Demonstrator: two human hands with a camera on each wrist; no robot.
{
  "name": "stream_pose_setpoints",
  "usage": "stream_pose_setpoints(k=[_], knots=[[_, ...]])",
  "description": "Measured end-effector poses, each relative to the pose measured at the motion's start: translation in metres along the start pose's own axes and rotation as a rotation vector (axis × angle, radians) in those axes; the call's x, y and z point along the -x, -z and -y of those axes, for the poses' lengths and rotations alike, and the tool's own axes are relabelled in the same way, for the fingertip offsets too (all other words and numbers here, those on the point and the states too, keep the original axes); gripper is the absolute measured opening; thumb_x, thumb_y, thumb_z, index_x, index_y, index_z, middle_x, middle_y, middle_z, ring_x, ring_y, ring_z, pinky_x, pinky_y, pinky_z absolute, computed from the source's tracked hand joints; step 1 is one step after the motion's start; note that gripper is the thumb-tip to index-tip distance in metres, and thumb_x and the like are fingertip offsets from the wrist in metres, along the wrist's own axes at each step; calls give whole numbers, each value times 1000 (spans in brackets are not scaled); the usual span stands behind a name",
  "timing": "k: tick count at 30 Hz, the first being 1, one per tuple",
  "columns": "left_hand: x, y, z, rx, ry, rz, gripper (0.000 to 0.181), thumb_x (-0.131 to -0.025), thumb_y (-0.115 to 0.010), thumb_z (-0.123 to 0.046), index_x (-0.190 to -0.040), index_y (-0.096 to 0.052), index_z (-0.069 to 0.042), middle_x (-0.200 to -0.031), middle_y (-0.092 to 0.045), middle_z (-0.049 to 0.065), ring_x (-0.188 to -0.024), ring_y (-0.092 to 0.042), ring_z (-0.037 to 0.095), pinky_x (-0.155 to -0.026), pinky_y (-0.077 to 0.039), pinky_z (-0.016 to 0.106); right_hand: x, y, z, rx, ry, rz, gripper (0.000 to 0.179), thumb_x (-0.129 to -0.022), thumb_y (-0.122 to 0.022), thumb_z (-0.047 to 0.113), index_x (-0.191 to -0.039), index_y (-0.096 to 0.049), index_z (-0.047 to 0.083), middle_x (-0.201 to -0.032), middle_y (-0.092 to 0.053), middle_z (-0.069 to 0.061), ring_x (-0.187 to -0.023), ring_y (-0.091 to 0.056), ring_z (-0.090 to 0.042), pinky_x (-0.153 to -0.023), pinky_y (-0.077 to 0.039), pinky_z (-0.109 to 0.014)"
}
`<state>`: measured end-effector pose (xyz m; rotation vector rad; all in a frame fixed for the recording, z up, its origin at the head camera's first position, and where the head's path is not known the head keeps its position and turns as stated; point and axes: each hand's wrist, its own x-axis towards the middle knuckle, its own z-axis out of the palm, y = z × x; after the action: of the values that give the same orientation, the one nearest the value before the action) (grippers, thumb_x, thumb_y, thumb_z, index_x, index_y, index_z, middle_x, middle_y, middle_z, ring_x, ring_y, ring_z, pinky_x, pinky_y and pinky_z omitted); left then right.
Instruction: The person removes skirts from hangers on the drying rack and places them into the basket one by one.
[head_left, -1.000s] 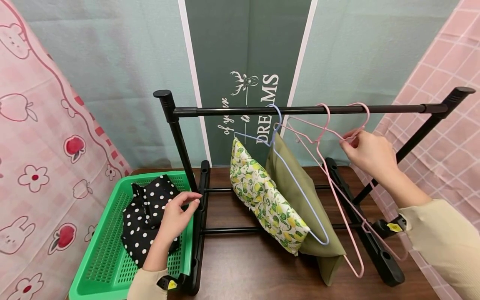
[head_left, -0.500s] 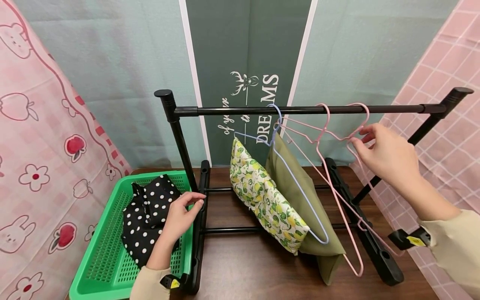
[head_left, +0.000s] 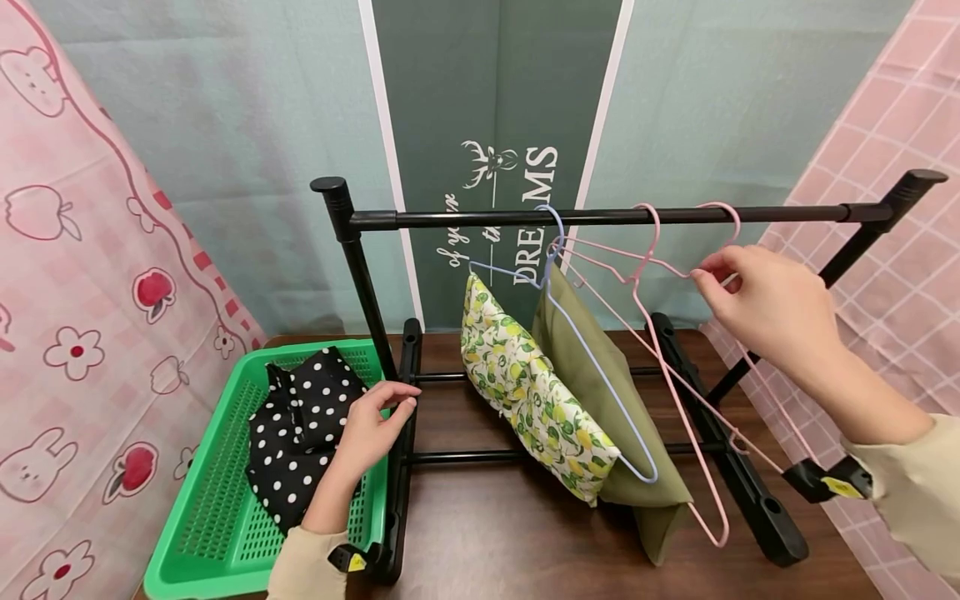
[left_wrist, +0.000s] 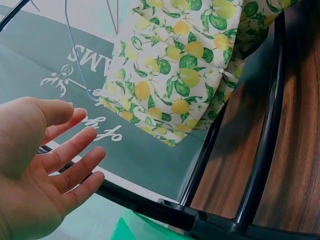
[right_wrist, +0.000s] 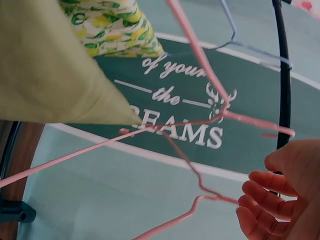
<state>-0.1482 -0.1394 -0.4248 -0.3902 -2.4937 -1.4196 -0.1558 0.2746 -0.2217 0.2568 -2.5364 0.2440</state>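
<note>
My right hand [head_left: 780, 312] pinches the neck of the rightmost pink hanger [head_left: 737, 223], whose hook still loops over the black rail [head_left: 465, 219]. In the right wrist view, curled fingertips [right_wrist: 250, 202] meet that hanger's neck. A second pink hanger [head_left: 656, 237] carries an olive-green garment [head_left: 562, 342]. To its left, a blue hanger [head_left: 561, 229] bears a white garment with a lemon print [head_left: 525, 392]. My left hand [head_left: 375, 421] hovers beside the rack's left post [head_left: 367, 300], over the basket's edge. In the left wrist view its fingers [left_wrist: 75, 165] are loosely spread, holding nothing.
A green plastic basket [head_left: 168, 492] stands left of the rack, with a black polka-dot garment [head_left: 315, 417] in it. The rack's feet [head_left: 761, 508] and lower crossbars [head_left: 465, 457] rest over a brown wooden table [head_left: 480, 533]. Printed cloths hang on three sides.
My right hand first shifts right, off the hanger's neck, then returns and pinches there again. The hanger's lower end swings slightly. My left hand drifts a little to the right.
</note>
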Motion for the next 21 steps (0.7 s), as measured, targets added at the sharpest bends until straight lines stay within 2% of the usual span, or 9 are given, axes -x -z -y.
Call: stream_pose_setpoints(k=[9,13,18,21], knots=[[-4,-10,-2,7,-25,32,14,-86,-64,-10,-100,-68,-12,-103,-64,1,-89,-62,14,-80,-51,38,-4,-1,35,-37,164,-20,14,-85,-63,17,-96,-67,10,-85,-66,-7,-70,-63,-22,-49,-42,-38],[-5,-12,-4,6,-31,31,15,-87,-64,-11,-101,-68,-15,-107,-64,0,-92,-62,13,-82,-51,36,-5,-5,47,-47,236,-38,15,-84,-64,17,-97,-67,11,-88,-64,-5,-75,-64,-21,-50,-44,-39],[-7,-14,-6,13,-36,37,19,-87,-63,-12,-106,-67,-16,-115,-62,4,-97,-61,20,-82,-50,42,-8,-13,60,-53,279,8,23,-84,-64,19,-106,-66,11,-90,-63,-7,-74,-63,-22,-48,-44,-39],[-10,-16,-7,21,-27,45,22,-88,-63,-13,-110,-67,-15,-118,-61,7,-100,-60,22,-83,-49,45,-9,-20,68,-64,275,72,31,-85,-64,22,-113,-64,10,-95,-63,-8,-79,-62,-22,-54,-47,-41]])
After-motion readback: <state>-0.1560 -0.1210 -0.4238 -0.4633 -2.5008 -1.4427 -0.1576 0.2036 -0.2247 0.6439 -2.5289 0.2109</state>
